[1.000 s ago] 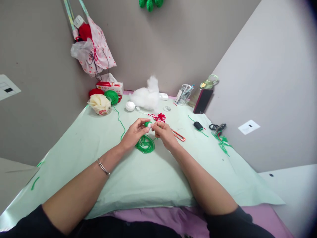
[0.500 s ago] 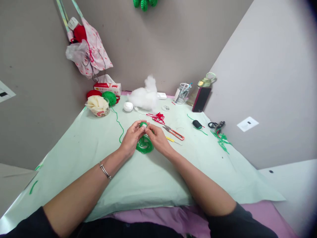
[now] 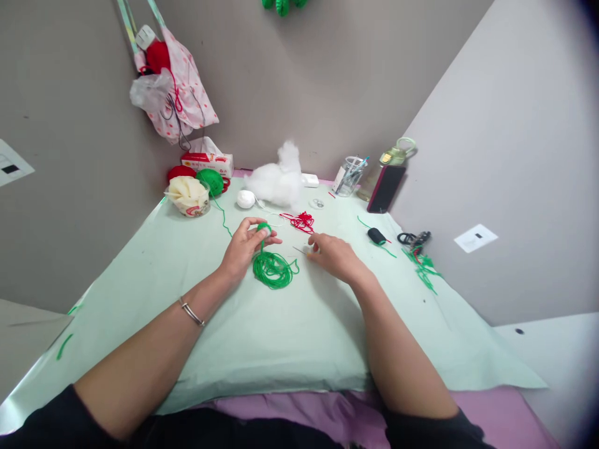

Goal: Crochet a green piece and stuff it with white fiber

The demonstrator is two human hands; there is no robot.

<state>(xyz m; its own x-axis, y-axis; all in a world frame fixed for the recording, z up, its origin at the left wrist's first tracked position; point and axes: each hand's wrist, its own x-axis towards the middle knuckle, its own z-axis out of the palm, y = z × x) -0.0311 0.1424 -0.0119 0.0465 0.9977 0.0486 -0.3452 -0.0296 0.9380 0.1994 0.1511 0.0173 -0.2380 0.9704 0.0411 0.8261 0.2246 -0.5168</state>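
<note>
My left hand [image 3: 246,244] pinches a small green crocheted piece [image 3: 264,228] with white in its opening. From it, green yarn runs down to a loose green coil [image 3: 272,270] on the cloth. Apart from it, my right hand [image 3: 331,252] has its fingers closed around the crochet hook [image 3: 300,250], whose thin metal tip points left. The hook's yellow handle and the orange scissors are mostly or fully hidden under my right hand. Just behind that hand lies a tangle of red yarn [image 3: 303,221].
White stuffing [image 3: 278,181], a white yarn ball [image 3: 246,199], a bowl [image 3: 196,207] and a tissue box [image 3: 208,164] stand at the back. Toward the right are a pen jar [image 3: 349,179], a phone [image 3: 386,189], a black spool [image 3: 376,236] and green yarn scraps [image 3: 423,267].
My right hand has left the green piece and moved right onto the hook. My left hand still holds the piece, its fingers more spread. The view has shifted slightly.
</note>
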